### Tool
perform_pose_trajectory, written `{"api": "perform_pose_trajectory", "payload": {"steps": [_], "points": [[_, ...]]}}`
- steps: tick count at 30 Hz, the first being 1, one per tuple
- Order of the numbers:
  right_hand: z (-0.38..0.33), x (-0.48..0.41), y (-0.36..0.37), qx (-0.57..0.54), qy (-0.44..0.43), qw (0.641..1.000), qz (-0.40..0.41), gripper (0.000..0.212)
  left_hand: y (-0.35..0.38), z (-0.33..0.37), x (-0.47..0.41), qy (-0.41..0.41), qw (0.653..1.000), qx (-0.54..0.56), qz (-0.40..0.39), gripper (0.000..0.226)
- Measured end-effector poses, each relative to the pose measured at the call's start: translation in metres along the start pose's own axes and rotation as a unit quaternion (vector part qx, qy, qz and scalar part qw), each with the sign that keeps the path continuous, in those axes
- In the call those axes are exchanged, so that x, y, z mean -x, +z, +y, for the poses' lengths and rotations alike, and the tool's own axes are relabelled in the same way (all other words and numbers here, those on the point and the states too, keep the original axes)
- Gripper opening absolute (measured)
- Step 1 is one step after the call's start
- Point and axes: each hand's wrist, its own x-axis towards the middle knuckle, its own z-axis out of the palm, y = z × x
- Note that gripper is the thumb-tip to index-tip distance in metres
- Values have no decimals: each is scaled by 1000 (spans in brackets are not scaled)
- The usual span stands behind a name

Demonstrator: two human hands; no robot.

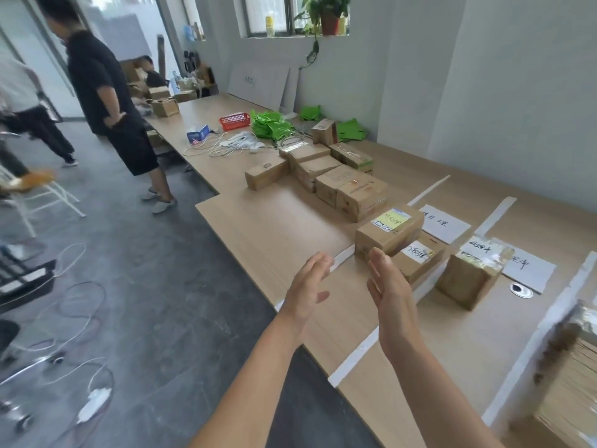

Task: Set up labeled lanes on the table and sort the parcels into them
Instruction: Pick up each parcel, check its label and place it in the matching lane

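White tape strips (353,358) mark lanes across the wooden table (277,227), with handwritten paper labels (444,223) at their far ends. A cardboard parcel with a yellow note (389,232) sits atop another parcel (418,258) in the nearest lane. A third, tape-wrapped parcel (471,274) stands in the lane to the right. My left hand (307,287) and my right hand (389,294) hover just before the yellow-note parcel, fingers straight, palms facing each other, holding nothing. A row of unsorted parcels (332,176) lies beyond.
Green bags (271,124), a red basket (235,121) and tangled white cables (226,145) lie farther along the table. A stack of flat cardboard (568,392) sits at the right edge. People stand on the left of the floor, near a white chair (42,195) and cables.
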Motion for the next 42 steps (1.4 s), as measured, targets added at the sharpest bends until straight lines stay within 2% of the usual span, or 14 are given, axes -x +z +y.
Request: {"api": "perform_pose_trajectory", "payload": {"steps": [4, 10, 19, 28, 34, 42], "points": [[3, -45, 34, 0, 9, 1000, -8, 44, -29, 13, -46, -5, 1000, -5, 20, 51], [11, -92, 72, 7, 19, 1000, -11, 47, -61, 16, -94, -25, 999, 14, 42, 46], [43, -153, 143, 36, 33, 999, 14, 46, -130, 14, -175, -34, 999, 21, 14, 48], [92, -216, 288, 79, 21, 994, 70, 47, -271, 19, -273, -47, 997, 31, -54, 51], [108, -249, 368, 56, 19, 992, 107, 44, -351, 41, -329, -33, 996, 14, -82, 46], [125, -314, 434, 46, 19, 992, 120, 45, -411, 58, -404, -39, 995, 20, -89, 37]]}}
